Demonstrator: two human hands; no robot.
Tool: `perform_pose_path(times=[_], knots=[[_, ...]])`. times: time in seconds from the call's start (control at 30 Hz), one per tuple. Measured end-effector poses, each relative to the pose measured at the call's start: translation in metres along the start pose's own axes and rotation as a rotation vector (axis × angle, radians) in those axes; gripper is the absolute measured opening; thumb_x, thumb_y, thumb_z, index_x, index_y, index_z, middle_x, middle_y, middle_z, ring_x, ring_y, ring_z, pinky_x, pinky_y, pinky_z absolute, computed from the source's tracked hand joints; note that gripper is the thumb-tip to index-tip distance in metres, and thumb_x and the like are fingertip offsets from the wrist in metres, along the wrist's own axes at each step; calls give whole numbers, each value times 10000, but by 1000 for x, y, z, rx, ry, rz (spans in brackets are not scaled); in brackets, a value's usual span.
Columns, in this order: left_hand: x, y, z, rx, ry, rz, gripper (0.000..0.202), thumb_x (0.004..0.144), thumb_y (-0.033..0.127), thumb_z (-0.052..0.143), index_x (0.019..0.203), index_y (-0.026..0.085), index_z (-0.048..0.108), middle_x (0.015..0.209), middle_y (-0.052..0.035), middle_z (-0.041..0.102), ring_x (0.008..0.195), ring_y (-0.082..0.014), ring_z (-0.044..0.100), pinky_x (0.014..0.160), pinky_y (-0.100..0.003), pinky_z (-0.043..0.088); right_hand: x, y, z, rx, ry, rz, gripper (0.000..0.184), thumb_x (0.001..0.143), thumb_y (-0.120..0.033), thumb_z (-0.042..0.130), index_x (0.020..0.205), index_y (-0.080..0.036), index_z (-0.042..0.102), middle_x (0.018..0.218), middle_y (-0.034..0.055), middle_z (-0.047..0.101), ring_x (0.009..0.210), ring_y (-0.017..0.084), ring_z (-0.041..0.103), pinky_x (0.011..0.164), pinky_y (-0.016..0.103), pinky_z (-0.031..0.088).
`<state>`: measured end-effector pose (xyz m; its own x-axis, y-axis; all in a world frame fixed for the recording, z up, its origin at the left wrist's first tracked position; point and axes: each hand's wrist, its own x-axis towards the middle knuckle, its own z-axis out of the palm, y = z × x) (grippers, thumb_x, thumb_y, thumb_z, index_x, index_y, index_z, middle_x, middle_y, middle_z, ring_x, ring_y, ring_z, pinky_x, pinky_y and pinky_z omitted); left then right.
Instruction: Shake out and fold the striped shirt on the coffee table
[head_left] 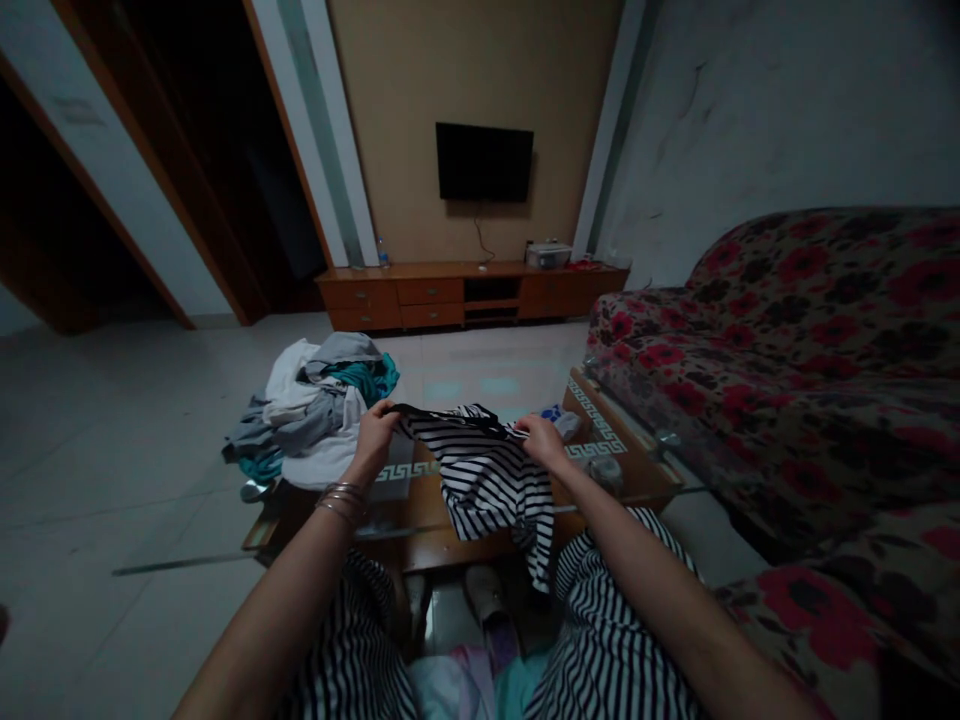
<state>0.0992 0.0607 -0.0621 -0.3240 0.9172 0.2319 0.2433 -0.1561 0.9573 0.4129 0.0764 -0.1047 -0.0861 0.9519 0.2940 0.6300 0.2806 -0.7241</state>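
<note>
A black-and-white striped garment [487,475] with a black edge hangs between my two hands above the coffee table. My left hand [379,430] is closed on the left end of the black edge. At the other end, my right hand [541,440] pinches the garment near its upper right. The lower part droops in folds toward my knees, one narrow piece hanging lowest. Left of my left hand lies a heap of clothes [311,415] in grey, white and teal.
The glass-topped coffee table [427,550] has a patterned border; a blue-and-white packet [566,420] rests on it. A flowered sofa [817,330] stands close on the right. Beyond are a wooden TV cabinet [427,292] and a wall-mounted television [485,162]. Pale cloth [450,690] lies between my legs.
</note>
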Motion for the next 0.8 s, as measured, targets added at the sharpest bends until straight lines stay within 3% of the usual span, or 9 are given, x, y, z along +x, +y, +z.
perform_pose_path(times=[0.17, 0.33, 0.57, 0.67, 0.8], knots=[[-32, 7, -25, 104, 38, 121, 186, 582, 337, 556, 669, 184, 499, 619, 30, 516, 623, -132, 476, 605, -226, 369, -20, -2, -23, 69, 116, 4, 191, 639, -164, 531, 760, -191, 676, 759, 20, 690, 742, 173, 588, 744, 291, 455], [-63, 27, -51, 242, -59, 201, 214, 604, 358, 593, 688, 172, 529, 642, 22, 534, 653, -141, 490, 633, -227, 373, -30, -26, -75, 202, 116, -68, 183, 662, -222, 531, 759, -175, 678, 722, 8, 686, 715, 164, 599, 705, 274, 470], [-79, 119, -75, 364, -67, 444, 340, 628, 362, 638, 913, 179, 611, 844, -35, 607, 758, -184, 534, 688, -260, 393, -22, -112, -152, 413, 198, -169, 224, 736, -317, 486, 787, -160, 638, 728, 7, 655, 689, 144, 577, 677, 261, 462], [-77, 157, -82, 479, -20, 529, 204, 629, 326, 619, 776, 184, 630, 800, -53, 607, 785, -206, 532, 742, -283, 389, -22, -152, -176, 549, 171, -225, 237, 730, -379, 540, 768, -160, 622, 692, 2, 634, 658, 137, 553, 627, 245, 443], [-84, 196, -92, 376, 49, 469, 214, 707, 365, 552, 780, 174, 617, 776, -31, 588, 742, -179, 504, 684, -256, 387, -34, -191, -213, 568, 106, -322, 299, 738, -455, 595, 751, -158, 626, 680, 4, 627, 621, 129, 538, 579, 239, 425]])
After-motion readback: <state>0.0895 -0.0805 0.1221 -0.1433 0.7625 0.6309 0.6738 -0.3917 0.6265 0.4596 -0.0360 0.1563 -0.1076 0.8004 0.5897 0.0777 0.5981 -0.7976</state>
